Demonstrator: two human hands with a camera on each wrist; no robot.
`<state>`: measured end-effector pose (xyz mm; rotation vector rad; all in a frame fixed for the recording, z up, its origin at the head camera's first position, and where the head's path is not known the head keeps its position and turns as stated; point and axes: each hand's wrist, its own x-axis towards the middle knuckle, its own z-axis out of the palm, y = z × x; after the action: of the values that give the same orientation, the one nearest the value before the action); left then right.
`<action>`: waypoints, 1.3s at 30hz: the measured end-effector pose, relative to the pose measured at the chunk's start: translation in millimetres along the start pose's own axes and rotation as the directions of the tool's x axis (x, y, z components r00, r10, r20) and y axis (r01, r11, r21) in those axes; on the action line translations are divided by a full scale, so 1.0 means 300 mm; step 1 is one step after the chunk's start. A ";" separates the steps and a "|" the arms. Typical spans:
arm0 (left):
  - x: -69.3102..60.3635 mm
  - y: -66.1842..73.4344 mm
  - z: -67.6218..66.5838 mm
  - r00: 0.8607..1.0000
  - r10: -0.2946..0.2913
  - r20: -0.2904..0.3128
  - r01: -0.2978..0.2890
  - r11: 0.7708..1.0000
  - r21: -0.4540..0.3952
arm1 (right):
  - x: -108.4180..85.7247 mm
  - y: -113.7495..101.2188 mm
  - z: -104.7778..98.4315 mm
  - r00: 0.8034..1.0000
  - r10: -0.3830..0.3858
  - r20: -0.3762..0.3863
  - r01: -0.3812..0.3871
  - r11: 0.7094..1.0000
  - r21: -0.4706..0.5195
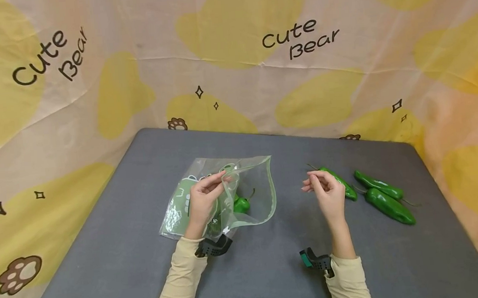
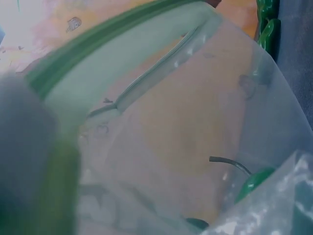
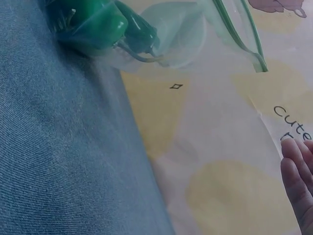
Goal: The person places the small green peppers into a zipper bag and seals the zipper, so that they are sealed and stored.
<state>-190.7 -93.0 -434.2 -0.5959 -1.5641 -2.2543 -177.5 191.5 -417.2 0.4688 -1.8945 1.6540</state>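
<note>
My left hand (image 1: 204, 199) pinches the rim of a clear zip bag (image 1: 260, 184) with a green edge and a green printed panel. The bag's mouth gapes toward the right. Inside lie green peppers (image 1: 241, 206), partly hidden by the hand and the print; the right wrist view also shows peppers (image 3: 100, 24) through the plastic. My right hand (image 1: 328, 193) hovers to the right of the bag, fingers loosely bent and holding nothing visible. Behind that hand a green pepper (image 1: 348, 190) lies on the table, partly covered; I cannot tell whether they touch.
Farther right on the grey table (image 1: 274, 277) lie two more green peppers, one behind (image 1: 378, 185) and one in front (image 1: 390, 207). A patterned yellow and cream cloth (image 1: 230, 42) surrounds the table at the back and sides. Each wrist wears a black camera mount.
</note>
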 end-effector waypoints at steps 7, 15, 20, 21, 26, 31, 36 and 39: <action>0.005 0.053 0.029 0.992 -0.068 -0.109 0.080 0.991 0.105 | 0.003 0.001 -0.008 1.000 -0.020 -0.008 0.020 1.000 0.016; 0.004 0.028 0.034 0.986 -0.021 -0.165 0.044 0.990 0.135 | 0.007 0.047 -0.026 0.999 -0.016 -0.036 0.019 0.997 0.075; 0.005 0.072 0.063 0.980 -0.041 -0.196 0.087 0.970 0.229 | 0.022 0.032 -0.045 0.998 0.022 -0.067 -0.018 0.998 0.057; 0.005 0.074 0.064 0.979 -0.045 -0.197 0.093 0.966 0.241 | 0.021 0.043 -0.052 0.997 0.025 -0.070 -0.022 0.999 0.044; 0.008 0.094 0.074 0.980 -0.093 -0.175 0.139 0.953 0.270 | -0.012 0.188 -0.129 0.994 0.074 -0.081 -0.084 0.989 -0.124; 0.013 0.136 0.090 0.987 -0.109 -0.120 0.139 0.952 0.274 | -0.044 0.267 -0.199 0.978 0.172 -0.117 -0.186 0.975 -0.121; 0.010 0.100 0.069 0.985 -0.126 -0.116 0.152 0.954 0.260 | -0.059 0.328 -0.236 0.971 0.169 -0.167 -0.206 0.950 -0.237; 0.007 0.075 0.059 0.981 -0.116 -0.152 0.149 0.963 0.224 | -0.053 0.327 -0.236 0.969 0.173 -0.175 -0.225 0.912 -0.343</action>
<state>-178.7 -84.1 -409.5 -0.2711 -1.8118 -2.1073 -211.0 275.9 -498.5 0.0056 -2.1317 1.3689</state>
